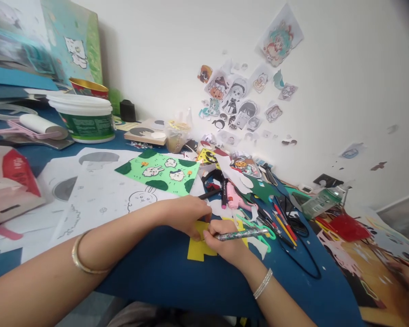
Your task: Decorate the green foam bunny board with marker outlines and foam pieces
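A patterned pen (243,234) is gripped in my right hand (226,240), its barrel slanting out to the right. The writing tip is hidden behind my fingers. Under both hands lies a piece of yellow paper (196,252) with cut, uneven edges. My left hand (186,212) rests on the paper's upper left part, thumb and fingers apart. Beyond the left wrist is a green sheet (163,172) with white cartoon animals and dark green patches. A white sheet (98,200) with a drawn rabbit lies left of it, partly under my left forearm.
Several pens (284,222), green-handled scissors (271,236), a pink glue gun (236,197) and a black cable (315,268) crowd the right side. A white-and-green tub (87,122) and a plastic cup (175,136) stand at the back. At far right, another person's hand (407,274) shows.
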The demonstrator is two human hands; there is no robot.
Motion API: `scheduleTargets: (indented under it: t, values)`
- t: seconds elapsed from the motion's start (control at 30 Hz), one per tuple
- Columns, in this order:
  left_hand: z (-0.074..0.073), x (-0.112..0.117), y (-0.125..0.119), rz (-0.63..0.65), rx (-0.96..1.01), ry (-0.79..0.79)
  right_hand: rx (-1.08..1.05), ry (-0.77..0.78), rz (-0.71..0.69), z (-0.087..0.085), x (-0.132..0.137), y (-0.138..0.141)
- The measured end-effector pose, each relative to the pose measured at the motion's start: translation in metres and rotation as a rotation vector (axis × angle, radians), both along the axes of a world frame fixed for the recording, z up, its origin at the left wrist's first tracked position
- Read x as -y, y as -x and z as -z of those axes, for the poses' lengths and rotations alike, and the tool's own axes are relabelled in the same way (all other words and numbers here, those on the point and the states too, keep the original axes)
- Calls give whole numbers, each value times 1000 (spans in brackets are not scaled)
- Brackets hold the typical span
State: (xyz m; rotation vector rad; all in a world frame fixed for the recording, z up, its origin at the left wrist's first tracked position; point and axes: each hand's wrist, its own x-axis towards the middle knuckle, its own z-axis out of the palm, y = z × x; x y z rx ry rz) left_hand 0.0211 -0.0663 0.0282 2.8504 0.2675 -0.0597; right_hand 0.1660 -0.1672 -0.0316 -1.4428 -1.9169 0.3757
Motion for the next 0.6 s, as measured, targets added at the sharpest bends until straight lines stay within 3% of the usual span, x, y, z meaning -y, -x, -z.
scheduleTargets:
  t: [0.6]
  values:
    - [4, -2, -1, 2, -2, 9, 21, 1, 20, 0, 2, -2]
